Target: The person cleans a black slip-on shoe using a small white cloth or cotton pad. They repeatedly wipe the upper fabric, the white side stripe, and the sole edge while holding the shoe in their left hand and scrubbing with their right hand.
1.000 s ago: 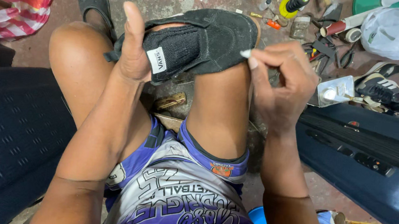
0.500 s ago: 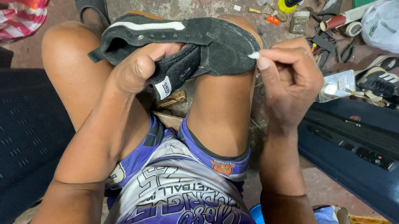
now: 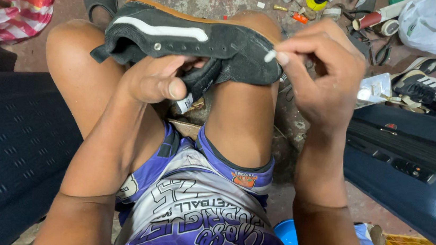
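1. Fingers of the left hand curl around the tongue of a black sneaker lying sideways across the right knee.
2. Right hand pinches a small white-tipped tool, thumb and forefinger closed, tip touching the sneaker's toe.

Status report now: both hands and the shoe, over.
Left hand has its grip on the black shoe, steadied on the knee. Right hand pinches a small white tip at the toe. Nothing in the way.
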